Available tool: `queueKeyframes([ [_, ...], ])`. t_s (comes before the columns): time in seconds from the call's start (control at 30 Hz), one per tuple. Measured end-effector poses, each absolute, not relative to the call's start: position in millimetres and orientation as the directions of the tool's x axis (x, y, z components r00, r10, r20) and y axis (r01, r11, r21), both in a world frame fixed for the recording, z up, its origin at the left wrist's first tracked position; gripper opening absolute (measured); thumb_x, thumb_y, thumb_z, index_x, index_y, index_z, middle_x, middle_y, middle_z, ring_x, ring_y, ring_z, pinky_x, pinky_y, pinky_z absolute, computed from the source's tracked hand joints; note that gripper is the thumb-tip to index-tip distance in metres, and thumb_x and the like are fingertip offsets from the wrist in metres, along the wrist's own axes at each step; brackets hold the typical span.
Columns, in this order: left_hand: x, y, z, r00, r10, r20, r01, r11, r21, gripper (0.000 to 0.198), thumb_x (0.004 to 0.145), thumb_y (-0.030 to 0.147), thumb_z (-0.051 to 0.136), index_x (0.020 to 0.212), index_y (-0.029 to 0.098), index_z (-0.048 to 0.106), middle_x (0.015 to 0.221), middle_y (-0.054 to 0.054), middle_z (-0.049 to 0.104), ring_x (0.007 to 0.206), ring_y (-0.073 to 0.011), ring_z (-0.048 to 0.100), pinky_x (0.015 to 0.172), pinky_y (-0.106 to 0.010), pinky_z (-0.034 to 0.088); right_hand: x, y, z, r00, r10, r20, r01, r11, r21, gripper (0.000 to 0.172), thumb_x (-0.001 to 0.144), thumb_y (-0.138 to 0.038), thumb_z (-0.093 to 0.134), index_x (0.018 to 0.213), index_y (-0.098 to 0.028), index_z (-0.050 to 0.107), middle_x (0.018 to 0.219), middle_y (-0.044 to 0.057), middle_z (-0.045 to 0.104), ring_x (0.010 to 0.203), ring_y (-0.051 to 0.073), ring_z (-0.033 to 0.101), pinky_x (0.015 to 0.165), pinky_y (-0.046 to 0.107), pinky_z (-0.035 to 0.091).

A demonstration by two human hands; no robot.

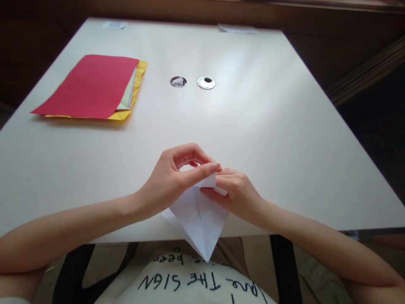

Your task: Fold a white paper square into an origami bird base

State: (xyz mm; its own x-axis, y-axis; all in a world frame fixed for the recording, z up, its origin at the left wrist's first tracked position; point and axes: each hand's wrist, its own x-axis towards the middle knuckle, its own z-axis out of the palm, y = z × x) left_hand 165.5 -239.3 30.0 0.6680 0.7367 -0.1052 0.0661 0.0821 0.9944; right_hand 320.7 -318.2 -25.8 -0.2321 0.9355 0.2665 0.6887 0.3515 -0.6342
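A folded white paper [199, 219], kite-shaped with its point toward me, hangs over the near edge of the white table [268, 139]. My left hand [175, 177] pinches the paper's upper end between thumb and fingers. My right hand [236, 192] grips the same upper end from the right side, fingers curled on the fold. Both hands meet at the top of the paper.
A stack of coloured sheets, red on top [91, 86] with yellow and pale green beneath, lies at the far left. Two round metal cable grommets [178, 81] [206, 82] sit in the table's middle. Small white slips [237, 28] lie at the far edge.
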Motion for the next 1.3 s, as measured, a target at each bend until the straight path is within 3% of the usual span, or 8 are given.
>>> queueKeyframes([
  [0.17,168,-235,30,0.649,0.752,-0.109,0.050,0.101,0.994,0.010,0.076,0.024,0.067,0.071,0.017,0.061,0.075,0.001,0.066,0.075,-0.0103,0.061,0.065,-0.016,0.046,321,-320,-17,-0.213,0.974,0.076,0.637,0.198,-0.745,0.013,0.081,-0.017,0.056,0.071,-0.017,0.065,0.072,0.002,0.065,0.069,0.014,0.059,0.065,0.026,0.043],
  [0.33,169,-228,30,0.611,0.777,-0.152,0.082,0.129,0.988,0.011,0.075,0.026,0.068,0.072,0.016,0.063,0.074,0.000,0.066,0.068,-0.0094,0.059,0.056,-0.014,0.043,324,-320,-6,-0.260,0.950,-0.173,0.431,-0.046,-0.901,0.009,0.080,-0.022,0.059,0.082,-0.018,0.066,0.076,-0.001,0.063,0.070,0.012,0.056,0.063,0.023,0.041],
  [0.47,169,-227,30,0.595,0.779,-0.199,0.103,0.172,0.980,0.014,0.074,0.029,0.068,0.072,0.016,0.063,0.074,0.000,0.067,0.063,-0.0089,0.058,0.052,-0.014,0.042,324,-320,-2,-0.302,0.915,-0.268,0.297,-0.177,-0.938,0.016,0.081,-0.031,0.059,0.076,-0.016,0.063,0.070,-0.002,0.057,0.066,0.011,0.051,0.059,0.022,0.038],
  [0.63,169,-227,32,0.560,0.800,-0.214,0.119,0.179,0.977,0.016,0.072,0.031,0.070,0.071,0.016,0.064,0.072,0.000,0.067,0.061,-0.0095,0.059,0.051,-0.015,0.043,323,-321,-1,-0.266,0.913,-0.309,0.238,-0.249,-0.939,0.022,0.082,-0.034,0.056,0.070,-0.016,0.060,0.066,-0.003,0.050,0.062,0.009,0.044,0.055,0.022,0.032],
  [0.8,170,-228,33,0.506,0.838,-0.203,0.124,0.161,0.979,0.018,0.071,0.034,0.069,0.069,0.017,0.064,0.072,0.000,0.067,0.062,-0.0111,0.060,0.049,-0.016,0.042,324,-322,3,-0.245,0.895,-0.374,0.232,-0.320,-0.919,0.019,0.078,-0.034,0.061,0.076,-0.015,0.063,0.071,-0.002,0.055,0.065,0.011,0.047,0.056,0.022,0.034],
  [1.07,169,-230,35,0.471,0.857,-0.208,0.159,0.150,0.976,0.021,0.070,0.039,0.069,0.069,0.018,0.065,0.072,0.000,0.067,0.061,-0.0131,0.062,0.048,-0.018,0.044,325,-323,7,-0.233,0.908,-0.349,0.290,-0.277,-0.916,0.017,0.077,-0.034,0.064,0.076,-0.017,0.064,0.070,-0.003,0.055,0.069,0.012,0.050,0.062,0.024,0.036],
  [1.3,169,-229,33,0.503,0.838,-0.211,0.156,0.152,0.976,0.020,0.071,0.039,0.068,0.071,0.019,0.065,0.074,0.000,0.068,0.065,-0.0143,0.062,0.052,-0.020,0.045,324,-324,8,-0.238,0.931,-0.276,0.216,-0.226,-0.950,0.015,0.079,-0.027,0.062,0.069,-0.016,0.059,0.067,-0.004,0.052,0.064,0.009,0.048,0.059,0.021,0.037],
])
